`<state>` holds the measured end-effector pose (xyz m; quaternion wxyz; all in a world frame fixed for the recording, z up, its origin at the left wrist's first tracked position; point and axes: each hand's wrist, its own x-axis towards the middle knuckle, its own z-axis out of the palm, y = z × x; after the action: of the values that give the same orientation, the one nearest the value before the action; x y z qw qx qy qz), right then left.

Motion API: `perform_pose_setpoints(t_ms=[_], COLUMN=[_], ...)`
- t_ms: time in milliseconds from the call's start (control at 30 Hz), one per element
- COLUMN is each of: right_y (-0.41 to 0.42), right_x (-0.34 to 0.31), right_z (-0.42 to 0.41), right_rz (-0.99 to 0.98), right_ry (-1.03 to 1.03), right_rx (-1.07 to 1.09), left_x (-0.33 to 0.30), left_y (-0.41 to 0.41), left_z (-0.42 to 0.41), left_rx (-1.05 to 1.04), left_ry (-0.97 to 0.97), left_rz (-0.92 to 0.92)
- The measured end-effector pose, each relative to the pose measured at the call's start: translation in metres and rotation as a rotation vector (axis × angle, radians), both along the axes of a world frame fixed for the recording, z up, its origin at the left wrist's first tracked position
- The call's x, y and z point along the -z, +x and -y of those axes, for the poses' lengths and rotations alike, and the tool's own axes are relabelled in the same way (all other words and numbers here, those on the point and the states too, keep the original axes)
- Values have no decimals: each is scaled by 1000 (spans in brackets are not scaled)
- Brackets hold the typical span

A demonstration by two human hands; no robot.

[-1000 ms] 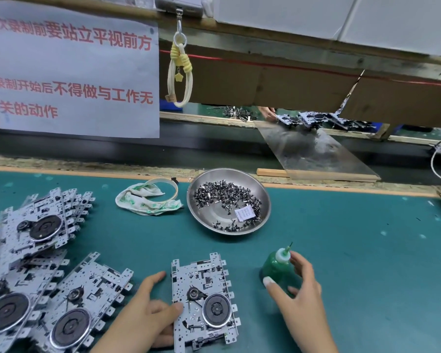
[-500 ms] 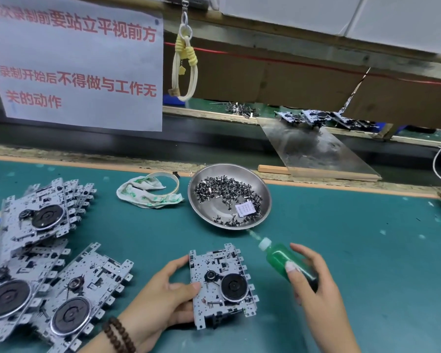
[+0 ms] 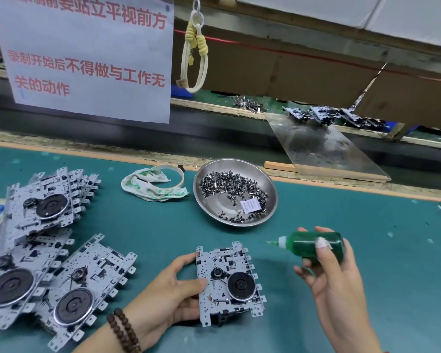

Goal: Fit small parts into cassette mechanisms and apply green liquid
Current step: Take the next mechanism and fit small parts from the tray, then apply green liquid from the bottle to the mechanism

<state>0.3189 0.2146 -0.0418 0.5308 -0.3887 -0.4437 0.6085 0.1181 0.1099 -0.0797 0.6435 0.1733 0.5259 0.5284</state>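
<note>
Holding a cassette mechanism (image 3: 229,284) by its left edge, the left hand (image 3: 168,294) has its thumb on the upper metal face and its fingers curled underneath, so the plate sits tilted just above the green table mat (image 3: 367,250). A black flywheel shows on the mechanism's lower right part. The right hand (image 3: 334,278) grips a small bottle of green liquid (image 3: 308,244), lying sideways, with fingers wrapped behind it and the thumb across its front. The bottle's thin needle tip points left, above and to the right of the held mechanism, not touching it. Behind the two hands, a round steel dish (image 3: 236,197) rests on the mat, holding a scatter of small dark metal parts (image 3: 229,184) and a small white paper label. To the dish's left lies a crumpled white cloth (image 3: 150,186) stained green, beside a thin ring. At the far left, a stack of cassette mechanisms (image 3: 41,248) lies overlapping. A bead bracelet (image 3: 124,331) circles the left wrist. A white notice with red characters (image 3: 87,54) hangs above.
</note>
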Motion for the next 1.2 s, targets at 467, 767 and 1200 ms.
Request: perform_pose_setpoints(t_ms=[467, 767, 1200], right_y=[-19, -35, -32], right_x=[29, 44, 51], right_z=[-14, -16, -10], right_rz=[-73, -4, 216], right_ry=[-13, 43, 292], right_rx=[71, 101, 244], left_x=[-6, -5, 0], left_y=[-4, -6, -7], left_z=[-2, -2, -2], left_rx=[25, 43, 42], left_ry=[-35, -38, -33], left_rz=[126, 138, 124])
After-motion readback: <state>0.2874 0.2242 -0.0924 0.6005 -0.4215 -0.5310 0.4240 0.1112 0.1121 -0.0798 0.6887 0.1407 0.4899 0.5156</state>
